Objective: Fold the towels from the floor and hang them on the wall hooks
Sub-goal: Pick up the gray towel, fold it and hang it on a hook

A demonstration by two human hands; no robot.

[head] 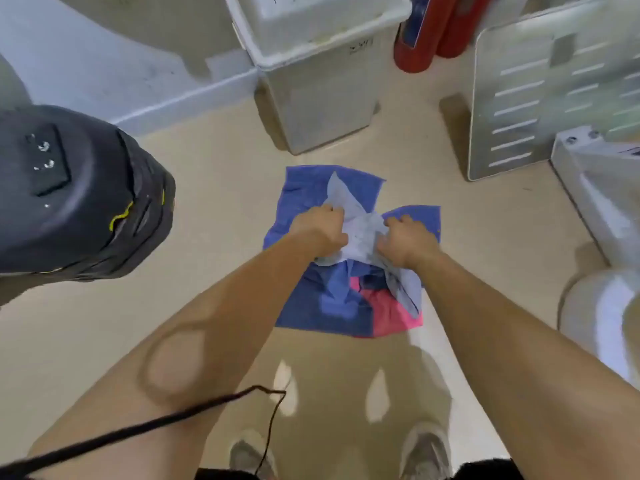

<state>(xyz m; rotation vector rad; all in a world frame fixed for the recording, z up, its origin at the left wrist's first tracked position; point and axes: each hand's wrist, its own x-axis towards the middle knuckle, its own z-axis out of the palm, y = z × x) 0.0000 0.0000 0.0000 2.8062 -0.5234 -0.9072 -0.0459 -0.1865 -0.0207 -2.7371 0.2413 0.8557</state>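
Bending over the floor (214, 209), we are clamping both grips, left hand (320, 230) and right hand (408, 242), on the pale blue towel (363, 226), its long axis running away-left to near-right between them; it is lying atop the dark blue towel (304, 188) and pink towel (388, 317). No container is holding towels.

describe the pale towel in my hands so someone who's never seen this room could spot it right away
On the beige floor in front of the white bin lies a small pile of cloths. The pale blue-grey towel is the crumpled one on top, gripped by the left hand and right hand. Beneath it the darker blue towels and the pink cloth lie flat and are far more saturated.
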